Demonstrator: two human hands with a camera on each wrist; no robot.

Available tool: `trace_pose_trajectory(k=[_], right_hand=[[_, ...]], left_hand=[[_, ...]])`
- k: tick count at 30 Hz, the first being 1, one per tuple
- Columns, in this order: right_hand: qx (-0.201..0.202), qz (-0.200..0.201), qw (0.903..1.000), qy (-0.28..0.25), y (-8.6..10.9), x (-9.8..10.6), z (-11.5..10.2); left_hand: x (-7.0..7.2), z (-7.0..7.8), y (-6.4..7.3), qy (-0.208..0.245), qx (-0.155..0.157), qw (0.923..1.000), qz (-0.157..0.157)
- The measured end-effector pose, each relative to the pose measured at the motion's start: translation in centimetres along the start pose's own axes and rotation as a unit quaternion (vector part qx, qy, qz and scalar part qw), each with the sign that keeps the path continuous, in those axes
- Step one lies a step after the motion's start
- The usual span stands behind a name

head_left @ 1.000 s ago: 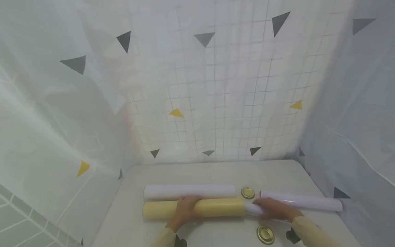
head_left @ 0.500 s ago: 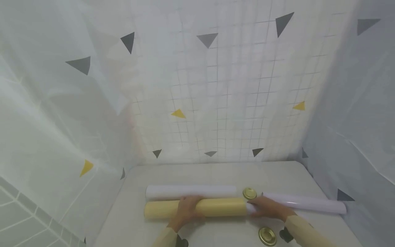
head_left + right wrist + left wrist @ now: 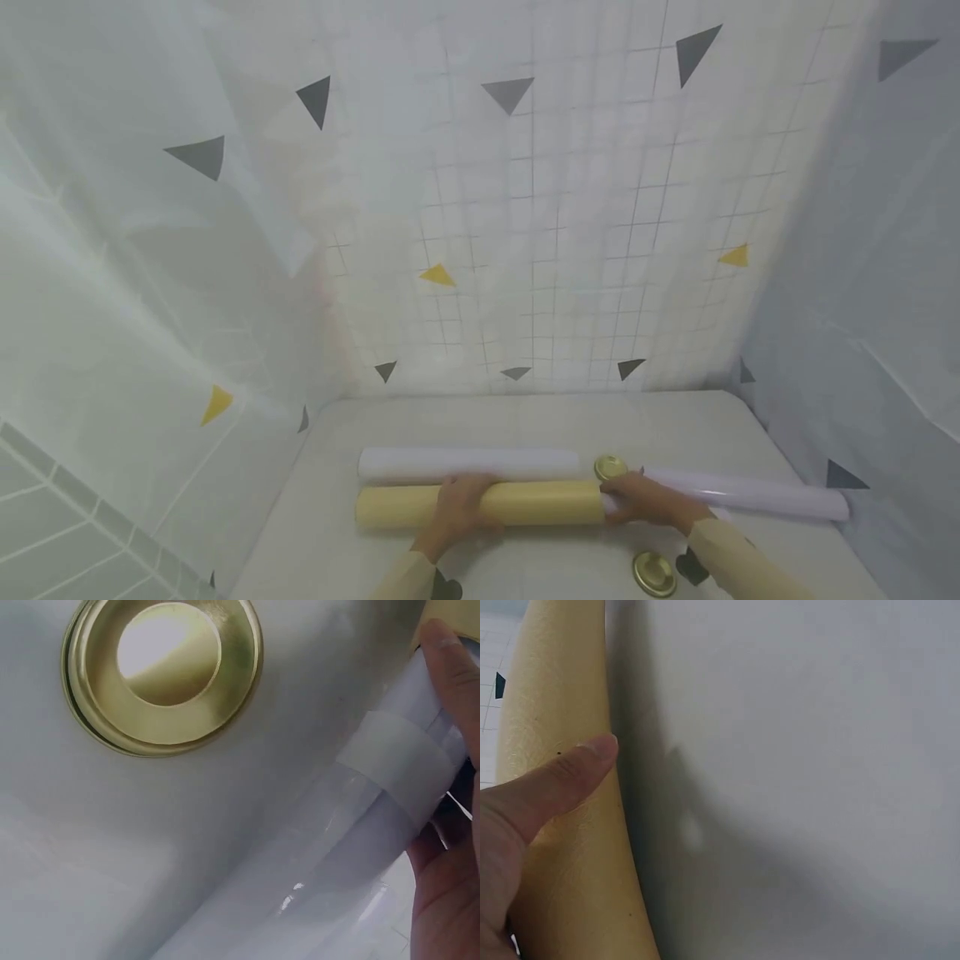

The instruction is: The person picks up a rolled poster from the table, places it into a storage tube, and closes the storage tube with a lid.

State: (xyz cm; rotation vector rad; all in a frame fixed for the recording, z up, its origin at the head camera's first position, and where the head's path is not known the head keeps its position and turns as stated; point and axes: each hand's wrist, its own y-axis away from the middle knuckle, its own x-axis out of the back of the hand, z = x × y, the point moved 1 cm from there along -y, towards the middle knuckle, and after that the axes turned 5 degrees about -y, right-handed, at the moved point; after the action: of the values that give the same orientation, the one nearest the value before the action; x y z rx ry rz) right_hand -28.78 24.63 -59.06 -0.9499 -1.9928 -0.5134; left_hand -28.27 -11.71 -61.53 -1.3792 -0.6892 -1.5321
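Note:
A yellow-tan tube (image 3: 543, 504) lies crosswise on the white surface. My left hand (image 3: 459, 505) grips it left of its middle; in the left wrist view the thumb (image 3: 574, 772) lies along the tube's near side. A white roll (image 3: 277, 889), with a pale band (image 3: 401, 761) around it, sits partly inside the tube's right end. Close to that mouth my right hand (image 3: 651, 500) holds the roll, the thumb tip by the tube's rim. How far the roll reaches inside is hidden.
Another white roll (image 3: 468, 463) lies just behind the tube, and a glossy one (image 3: 757, 493) lies at the right. One gold round lid (image 3: 610, 467) is behind the right hand; another (image 3: 654, 574) is in front. Patterned sheeting (image 3: 525, 250) rises behind and at both sides.
My right hand has moved left toward the tube's mouth, and less of the white roll shows between them. The left hand keeps its grip on the tube. The head view has shifted slightly.

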Motion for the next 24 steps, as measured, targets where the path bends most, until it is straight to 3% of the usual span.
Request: trace_pose_trajectory(k=[5, 12, 16, 24], right_hand=[[-0.012, -0.013, 0.9998, -0.005, 0.4, -0.3, 0.3], [-0.002, -0.033, 0.9994, 0.012, 1.0, -0.3, 1.8], [0.010, -0.015, 0.9992, 0.037, 1.5, -0.3, 3.1], [-0.009, 0.003, 0.9999, 0.010, 3.7, 0.8, 4.5]], left_hand=[[-0.2, 0.1, 0.3, 0.006, -0.023, 0.9996, 0.016], [-0.5, -0.2, 0.0, 0.005, -0.007, 0.9999, 0.011], [-0.7, -0.4, -0.2, 0.012, -0.004, 0.9999, 0.010], [-0.3, -0.1, 0.0, 0.027, -0.008, 0.9996, 0.002]])
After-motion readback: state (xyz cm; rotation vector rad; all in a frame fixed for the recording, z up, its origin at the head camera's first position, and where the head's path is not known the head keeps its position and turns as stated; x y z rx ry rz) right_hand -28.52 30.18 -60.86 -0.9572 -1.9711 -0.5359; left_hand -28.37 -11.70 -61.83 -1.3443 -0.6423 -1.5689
